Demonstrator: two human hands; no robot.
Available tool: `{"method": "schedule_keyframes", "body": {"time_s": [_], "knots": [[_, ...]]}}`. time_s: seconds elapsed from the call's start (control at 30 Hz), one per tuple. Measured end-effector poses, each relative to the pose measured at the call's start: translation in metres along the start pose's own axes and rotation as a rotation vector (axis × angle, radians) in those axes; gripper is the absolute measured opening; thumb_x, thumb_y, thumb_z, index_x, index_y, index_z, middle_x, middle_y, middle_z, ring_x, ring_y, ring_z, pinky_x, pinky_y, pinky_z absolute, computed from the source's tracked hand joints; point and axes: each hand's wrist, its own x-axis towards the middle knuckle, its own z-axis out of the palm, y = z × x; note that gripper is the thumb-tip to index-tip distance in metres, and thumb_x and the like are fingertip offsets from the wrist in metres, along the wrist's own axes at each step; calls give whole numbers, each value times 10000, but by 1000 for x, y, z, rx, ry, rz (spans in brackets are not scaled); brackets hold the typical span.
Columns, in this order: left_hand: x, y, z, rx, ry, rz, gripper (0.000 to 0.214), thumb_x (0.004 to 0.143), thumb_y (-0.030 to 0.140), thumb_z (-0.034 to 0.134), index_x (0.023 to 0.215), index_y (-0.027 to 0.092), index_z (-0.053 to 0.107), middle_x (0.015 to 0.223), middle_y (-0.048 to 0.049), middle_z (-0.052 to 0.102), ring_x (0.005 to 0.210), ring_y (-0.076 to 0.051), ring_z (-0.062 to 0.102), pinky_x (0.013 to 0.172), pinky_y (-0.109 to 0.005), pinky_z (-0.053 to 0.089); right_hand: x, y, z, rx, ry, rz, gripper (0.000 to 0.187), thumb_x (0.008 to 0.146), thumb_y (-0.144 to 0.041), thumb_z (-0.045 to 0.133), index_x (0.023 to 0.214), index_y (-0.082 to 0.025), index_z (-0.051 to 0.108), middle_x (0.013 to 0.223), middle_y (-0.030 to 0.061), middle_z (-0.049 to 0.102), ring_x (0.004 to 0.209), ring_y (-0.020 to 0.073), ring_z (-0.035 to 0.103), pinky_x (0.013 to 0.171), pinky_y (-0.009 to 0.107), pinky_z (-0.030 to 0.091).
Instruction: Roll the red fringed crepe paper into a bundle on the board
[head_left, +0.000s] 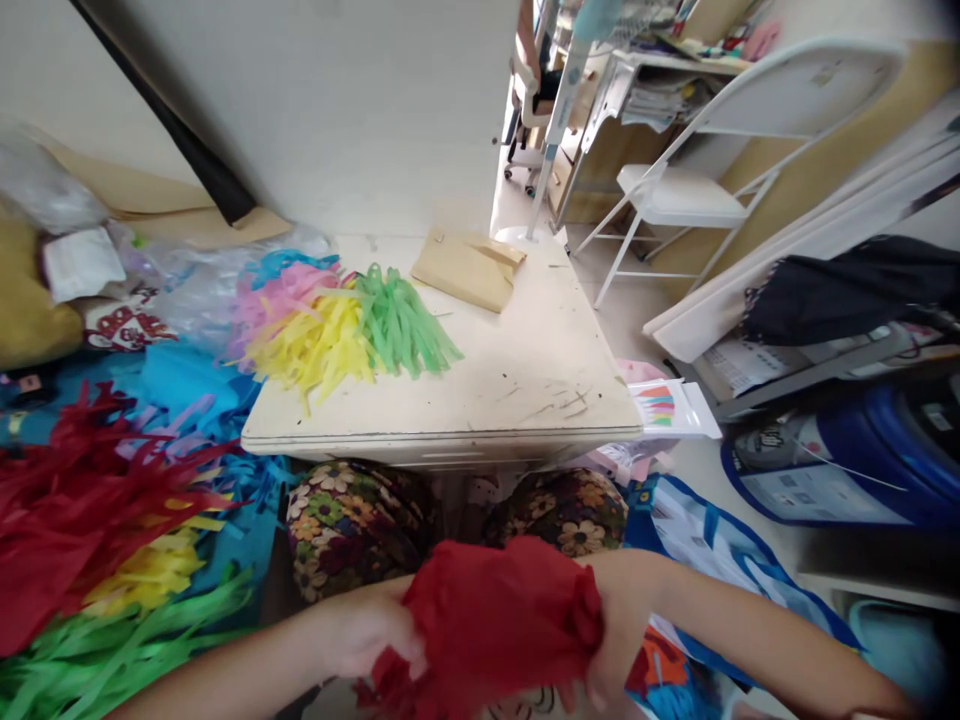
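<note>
A crumpled sheet of red tissue paper (491,625) is held low in front of me, over my lap in flowered trousers. My left hand (364,630) grips its left edge with the fingers closed round the paper. My right hand (611,650) holds the right side, mostly hidden behind the paper. On the low white table (525,390) ahead lie fringed tissue tassels: green (405,325), yellow (315,350) and pink (274,295).
A brown paper envelope (469,265) lies at the table's far side. Heaps of red (67,500), yellow and green fringed paper cover the floor at left. A white folding chair (675,195) stands at back right; blue bags (847,460) and boards crowd the right.
</note>
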Motion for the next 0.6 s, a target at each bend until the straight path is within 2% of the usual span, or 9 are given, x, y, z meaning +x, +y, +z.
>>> {"method": "schedule_keyframes", "body": {"time_s": [0.1,0.2,0.23,0.3,0.37,0.4,0.47,0.53,0.6], "knots": [[8,5,8,-62,-127,33,278,486,250,665,731,125,625,639,-29,615,522,-106,547,486,-179,404,-6,-20,2,4,164,-32,97,532,-173,610,589,-109,565,552,-56,555,530,28,516,538,80,423],[4,19,12,114,-152,-39,313,483,259,684,729,90,591,566,-28,580,390,-81,489,395,-173,372,-18,-35,-1,-32,281,-61,49,589,-154,548,601,-107,555,554,-42,568,554,50,553,545,122,447],[0,26,12,198,-98,-42,306,478,223,688,732,92,579,493,-3,547,332,-61,441,350,-156,339,-23,-39,-4,-68,308,-39,49,596,-151,540,613,-107,554,540,-42,569,527,56,557,510,130,451],[-12,47,12,403,90,-19,337,519,184,662,831,131,545,421,44,494,287,-42,380,300,-130,282,-35,-48,-10,-166,387,10,43,595,-139,543,626,-111,547,491,-54,559,437,54,539,419,124,433],[-25,76,14,673,314,65,468,558,179,639,989,196,458,530,48,536,336,-43,409,313,-125,297,-48,-58,-20,-257,511,9,80,590,-124,551,669,-119,542,468,-68,552,388,49,520,375,119,416],[-30,93,15,814,402,127,487,561,188,637,1004,209,434,594,46,545,369,-43,423,331,-128,315,-55,-64,-26,-291,577,-8,127,589,-120,553,715,-123,543,476,-71,557,380,48,517,371,121,415],[-36,126,16,1064,514,220,478,568,221,627,1002,216,426,676,36,545,437,-61,453,365,-143,342,-66,-75,-40,-338,697,-43,269,592,-121,556,861,-129,533,508,-71,571,374,48,517,368,124,414],[-36,156,12,1301,602,282,437,559,249,620,960,204,454,647,37,527,464,-80,462,388,-155,341,-75,-85,-58,-365,794,-49,413,588,-123,570,994,-134,496,526,-62,578,369,55,517,360,132,412],[-31,179,5,1546,742,307,376,554,275,606,895,188,474,573,39,494,458,-101,458,396,-171,322,-81,-93,-76,-317,879,-78,481,557,-111,598,1027,-130,496,512,-51,575,360,72,515,336,144,402]]}}
